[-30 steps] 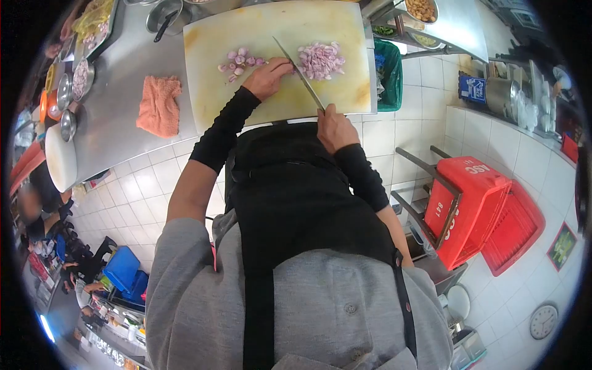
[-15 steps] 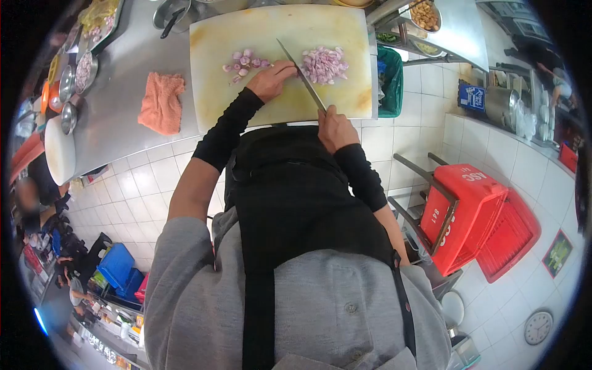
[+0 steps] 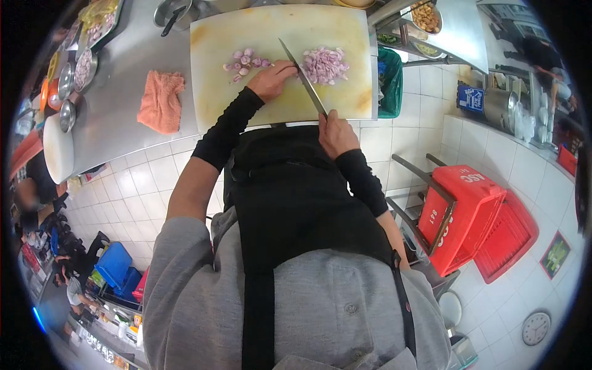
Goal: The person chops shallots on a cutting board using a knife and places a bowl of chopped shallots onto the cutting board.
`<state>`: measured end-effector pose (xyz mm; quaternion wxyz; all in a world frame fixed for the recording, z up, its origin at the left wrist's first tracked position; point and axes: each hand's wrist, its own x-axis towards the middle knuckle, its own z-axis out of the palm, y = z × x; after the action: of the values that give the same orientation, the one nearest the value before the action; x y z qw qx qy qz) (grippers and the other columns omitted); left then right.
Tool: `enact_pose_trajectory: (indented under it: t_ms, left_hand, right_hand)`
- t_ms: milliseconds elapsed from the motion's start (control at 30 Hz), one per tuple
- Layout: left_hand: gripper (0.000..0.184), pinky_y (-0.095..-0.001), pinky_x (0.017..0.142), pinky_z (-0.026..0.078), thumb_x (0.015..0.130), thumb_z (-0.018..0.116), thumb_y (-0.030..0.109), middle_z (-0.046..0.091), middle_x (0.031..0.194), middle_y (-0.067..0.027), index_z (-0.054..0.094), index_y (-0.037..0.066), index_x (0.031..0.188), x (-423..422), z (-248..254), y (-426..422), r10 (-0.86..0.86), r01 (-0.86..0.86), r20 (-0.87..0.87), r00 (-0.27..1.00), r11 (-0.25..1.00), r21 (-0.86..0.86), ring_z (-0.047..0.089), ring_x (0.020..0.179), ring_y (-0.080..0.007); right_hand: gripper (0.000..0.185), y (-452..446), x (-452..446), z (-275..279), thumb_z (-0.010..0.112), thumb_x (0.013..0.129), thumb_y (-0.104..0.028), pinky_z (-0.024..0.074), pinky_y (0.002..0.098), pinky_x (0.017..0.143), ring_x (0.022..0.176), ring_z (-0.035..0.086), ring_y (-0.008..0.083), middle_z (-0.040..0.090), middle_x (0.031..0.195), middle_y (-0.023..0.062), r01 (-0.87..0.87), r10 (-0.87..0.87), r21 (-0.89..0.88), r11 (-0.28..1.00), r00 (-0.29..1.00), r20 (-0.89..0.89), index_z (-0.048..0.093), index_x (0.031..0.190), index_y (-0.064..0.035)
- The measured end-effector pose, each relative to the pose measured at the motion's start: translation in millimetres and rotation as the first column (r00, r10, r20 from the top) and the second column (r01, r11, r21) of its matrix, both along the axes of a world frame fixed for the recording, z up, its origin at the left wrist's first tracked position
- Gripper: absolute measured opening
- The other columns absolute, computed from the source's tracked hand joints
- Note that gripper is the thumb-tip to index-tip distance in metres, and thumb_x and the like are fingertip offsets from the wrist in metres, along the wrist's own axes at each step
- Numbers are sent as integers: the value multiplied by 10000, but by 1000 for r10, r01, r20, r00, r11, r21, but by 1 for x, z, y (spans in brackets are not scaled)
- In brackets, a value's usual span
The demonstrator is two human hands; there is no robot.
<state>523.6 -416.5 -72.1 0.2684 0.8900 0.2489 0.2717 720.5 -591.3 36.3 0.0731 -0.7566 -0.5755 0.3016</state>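
Note:
My right hand (image 3: 337, 134) grips a kitchen knife (image 3: 313, 90) by its handle at the front edge of the white cutting board (image 3: 213, 102). The long blade slants away to the upper left. Against the blade's left side, my left hand (image 3: 273, 81) has its fingers bent and pressed together; whatever they pin down is hidden. Left of the blade and beyond my left hand lie several peeled shallots (image 3: 244, 60). A heap of cut shallot pieces (image 3: 325, 65) lies to the right of the blade.
An orange cloth (image 3: 162, 102) lies on the steel counter (image 3: 132, 55) left of the board. Metal bowls (image 3: 68, 116) stand farther left. A green-lined bin (image 3: 390, 83) hangs at the board's right. Red crates (image 3: 465, 213) stand right of me. Other people are at far left.
The camera view has shifted very slightly. Both hands, the knife and the shallots stay in nearly the same places.

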Motion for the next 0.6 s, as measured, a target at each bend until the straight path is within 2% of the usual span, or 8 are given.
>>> enact_pose_trajectory:
  t_ms: [133,267,433,533,600]
  left_hand:
    - [417,-421,904,573,807,556,-85,622,1256,-121,624,78,1185,2,-3,1,10,-11,14,1000,998,68,643,1117,-354]
    - [414,-424,893,576,801,566,-78,621,1258,-121,623,79,1179,1,-1,0,24,-24,9,1000,1000,14,649,1100,-355]
    - [420,-432,884,571,792,585,-57,619,1258,-125,612,74,1190,2,4,-3,27,-27,-29,999,1000,-7,646,1094,-343]
    - [419,-457,908,548,814,554,-76,625,1259,-123,606,75,1202,2,13,-7,96,-94,-65,993,995,24,617,1121,-387]
    - [395,-475,942,510,834,571,-45,629,1260,-108,604,90,1204,-1,29,-5,271,-268,-17,962,958,97,587,1154,-389]
  right_hand:
    - [334,8,-4,-19,503,1058,-295,540,614,680,778,664,544,655,780,345,17,-17,8,1000,1000,2,502,944,19]
    - [326,2,1,-4,505,1057,-286,538,615,670,757,662,542,652,765,344,-11,12,56,998,1000,-19,503,938,18]
    - [330,7,-4,-37,514,1056,-288,528,616,648,718,647,541,640,741,344,8,-5,114,993,1000,-25,499,938,20]
    - [336,8,3,-24,517,1056,-290,523,616,641,704,638,545,634,726,342,5,2,134,991,999,-52,493,934,23]
    - [337,3,4,-1,518,1056,-291,521,617,644,709,638,548,636,737,346,88,-71,120,989,988,-134,493,939,24]
